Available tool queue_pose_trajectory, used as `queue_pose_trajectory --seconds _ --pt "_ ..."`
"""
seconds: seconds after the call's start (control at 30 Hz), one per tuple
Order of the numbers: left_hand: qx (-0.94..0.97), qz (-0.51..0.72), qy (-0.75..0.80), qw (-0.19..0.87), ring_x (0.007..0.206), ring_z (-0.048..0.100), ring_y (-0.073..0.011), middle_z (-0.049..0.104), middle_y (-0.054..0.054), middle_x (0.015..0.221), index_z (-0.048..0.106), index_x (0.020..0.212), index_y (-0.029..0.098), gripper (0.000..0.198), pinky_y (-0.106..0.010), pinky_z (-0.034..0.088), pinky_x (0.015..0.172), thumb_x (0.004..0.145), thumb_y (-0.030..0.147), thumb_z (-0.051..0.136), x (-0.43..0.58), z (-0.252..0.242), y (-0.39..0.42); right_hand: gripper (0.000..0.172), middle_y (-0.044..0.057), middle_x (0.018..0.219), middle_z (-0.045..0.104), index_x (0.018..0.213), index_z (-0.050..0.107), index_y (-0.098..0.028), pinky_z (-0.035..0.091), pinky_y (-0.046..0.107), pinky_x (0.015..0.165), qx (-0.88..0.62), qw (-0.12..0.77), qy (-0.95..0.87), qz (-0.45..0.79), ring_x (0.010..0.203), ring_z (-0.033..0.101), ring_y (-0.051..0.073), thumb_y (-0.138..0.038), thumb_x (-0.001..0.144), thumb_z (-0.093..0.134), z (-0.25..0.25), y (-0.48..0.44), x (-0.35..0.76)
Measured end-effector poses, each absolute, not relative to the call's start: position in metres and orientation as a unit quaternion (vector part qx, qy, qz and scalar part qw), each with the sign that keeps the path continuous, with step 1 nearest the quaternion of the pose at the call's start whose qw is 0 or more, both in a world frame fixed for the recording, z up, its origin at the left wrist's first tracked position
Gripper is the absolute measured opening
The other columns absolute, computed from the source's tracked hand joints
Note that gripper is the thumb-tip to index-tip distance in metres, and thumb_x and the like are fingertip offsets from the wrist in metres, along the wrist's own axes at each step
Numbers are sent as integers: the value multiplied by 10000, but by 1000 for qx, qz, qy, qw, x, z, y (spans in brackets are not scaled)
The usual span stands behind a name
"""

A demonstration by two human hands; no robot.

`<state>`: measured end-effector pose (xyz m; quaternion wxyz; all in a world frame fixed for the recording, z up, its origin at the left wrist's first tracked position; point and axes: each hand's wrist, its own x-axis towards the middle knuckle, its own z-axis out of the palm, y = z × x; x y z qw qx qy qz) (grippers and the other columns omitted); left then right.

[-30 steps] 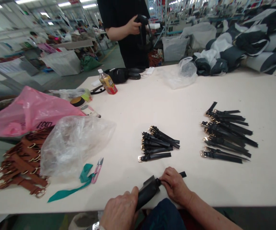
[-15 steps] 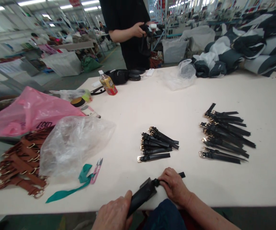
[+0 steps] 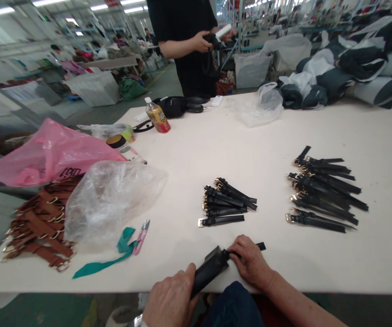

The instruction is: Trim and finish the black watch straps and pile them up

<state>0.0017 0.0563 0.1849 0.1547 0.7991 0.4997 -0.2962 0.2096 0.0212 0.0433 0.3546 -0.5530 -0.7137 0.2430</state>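
Observation:
My left hand [image 3: 170, 297] is wrapped around a black handheld tool [image 3: 209, 270] with a thick handle and a boxy end. Its far end meets the fingertips of my right hand [image 3: 250, 261]. Between those fingers is a narrow black strap [image 3: 261, 246], one end of which sticks out beyond the knuckles. What the tool's tip touches is hidden by fingers and tool. Just beyond my hands lies a small pile of black buckle straps [image 3: 225, 200]. Farther right is a larger pile of similar black buckle straps [image 3: 325, 195], with gold-coloured buckles facing left.
Left on the table [image 3: 189, 154] are pink-handled thread snips [image 3: 141, 238], a teal ribbon [image 3: 104, 263], a clear plastic bag [image 3: 107, 200] and brown straps [image 3: 36, 227]. Behind them lie a pink bag [image 3: 49, 154] and a bottle [image 3: 158, 117]. Across the table, a person [image 3: 185, 45] holds a device.
The view has shifted slightly, so the table things appear a little farther right. The tool's end sits closer against my right fingers. Across the table, the person's white item is raised and tilted.

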Motion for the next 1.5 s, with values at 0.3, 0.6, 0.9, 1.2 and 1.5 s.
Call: queue_pose_trajectory --seconds 0.3,0.6,0.9,1.2,1.5 --pt "789 -259 537 148 890 605 -243 658 -73 948 448 1160 219 390 -358 441 736 779 288 397 -9 180 69 123 52 791 514 866 576 -196 388 349 711 -564 335 -715 243 789 466 200 -136 791 500 45 21 210" --pt "795 -255 530 152 899 599 -235 655 -60 970 413 1201 241 431 -351 434 749 772 280 425 -15 182 56 134 50 790 524 883 587 -196 398 344 721 -561 348 -712 240 786 478 192 -140 809 490 45 20 210" --pt "789 -233 549 147 852 614 -242 666 -59 910 463 1100 237 348 -343 448 692 767 326 414 -1 168 70 267 78 870 540 1067 533 -191 425 386 765 -572 338 -717 210 837 488 216 -151 806 489 41 19 211" --pt "777 -247 558 156 909 604 -249 661 -77 967 436 1182 223 416 -359 442 748 779 318 401 -25 175 50 258 80 868 544 1048 555 -186 437 377 747 -585 327 -712 212 836 497 217 -162 795 506 39 19 207" --pt "782 -212 565 154 847 621 -243 671 -53 899 494 1005 244 290 -344 454 685 742 351 435 -3 163 70 355 94 956 555 1162 484 -198 431 420 830 -582 332 -715 201 909 503 233 -176 808 496 33 16 209"
